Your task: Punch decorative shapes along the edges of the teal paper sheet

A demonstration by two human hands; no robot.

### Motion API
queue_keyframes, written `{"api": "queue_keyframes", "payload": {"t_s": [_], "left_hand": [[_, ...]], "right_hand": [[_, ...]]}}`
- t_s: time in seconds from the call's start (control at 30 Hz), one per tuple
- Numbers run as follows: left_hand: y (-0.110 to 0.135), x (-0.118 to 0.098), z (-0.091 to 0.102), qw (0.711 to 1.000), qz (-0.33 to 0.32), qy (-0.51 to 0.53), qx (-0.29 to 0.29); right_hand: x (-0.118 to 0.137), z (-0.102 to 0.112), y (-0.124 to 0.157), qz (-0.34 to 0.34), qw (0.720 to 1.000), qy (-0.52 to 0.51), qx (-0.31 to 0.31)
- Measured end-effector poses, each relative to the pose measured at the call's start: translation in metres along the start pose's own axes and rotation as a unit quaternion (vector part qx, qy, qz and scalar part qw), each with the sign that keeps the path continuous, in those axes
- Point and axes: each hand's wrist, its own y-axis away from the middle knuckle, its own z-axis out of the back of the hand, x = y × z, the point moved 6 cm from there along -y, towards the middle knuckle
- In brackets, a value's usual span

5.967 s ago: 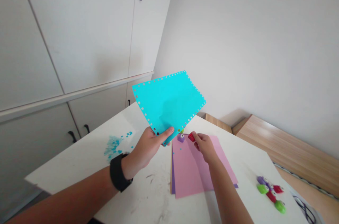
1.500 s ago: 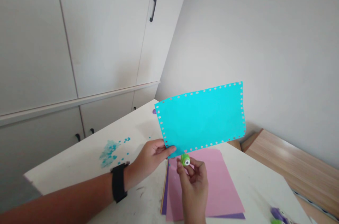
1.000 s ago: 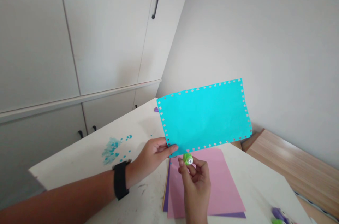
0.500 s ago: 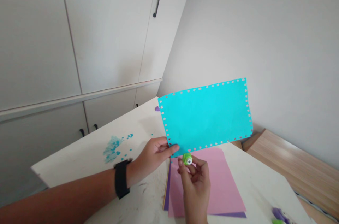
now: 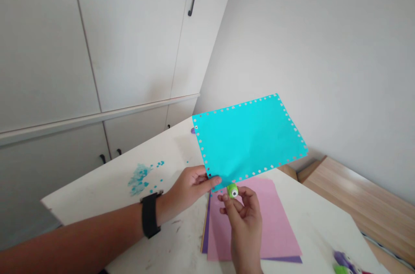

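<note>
My left hand pinches the near left corner of a turquoise paper sheet, thumb on top. Small punched holes run along all the sheet's edges, and it is held up above the table. In my right hand is a small green and white craft punch, gripped between thumb and fingers at the sheet's near edge. The white end of the punch, with a dark star-like mark, faces me. Whether the paper sits inside its slot I cannot tell.
Under the hands, pink paper tops a stack with purple sheets on the white table. Turquoise paper bits lie at left. More punches stand near right. White cabinets rise behind; a wooden surface is at right.
The sheet's far right corner has shifted left and the sheet tilts flatter. My right hand and the punch have moved slightly right along the near edge; my left hand keeps its pinch.
</note>
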Motion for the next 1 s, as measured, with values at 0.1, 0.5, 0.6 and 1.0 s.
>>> {"api": "queue_keyframes", "payload": {"t_s": [0.1, 0.5, 0.6, 1.0], "left_hand": [[0.003, -0.005, -0.001, 0.999, -0.019, -0.040, 0.012], [-0.002, -0.003, -0.003, 0.999, -0.021, -0.016, 0.042], [-0.006, 0.002, -0.004, 0.998, 0.005, 0.030, 0.054], [-0.004, 0.006, -0.003, 0.997, 0.044, -0.017, 0.055]], "right_hand": [[-0.001, -0.004, 0.001, -0.021, 0.999, -0.025, 0.020], [-0.011, -0.004, 0.000, -0.095, 0.986, -0.129, 0.047], [-0.017, -0.006, 0.000, -0.130, 0.978, -0.159, 0.045], [-0.020, -0.008, -0.002, -0.155, 0.978, -0.136, 0.033]]}}
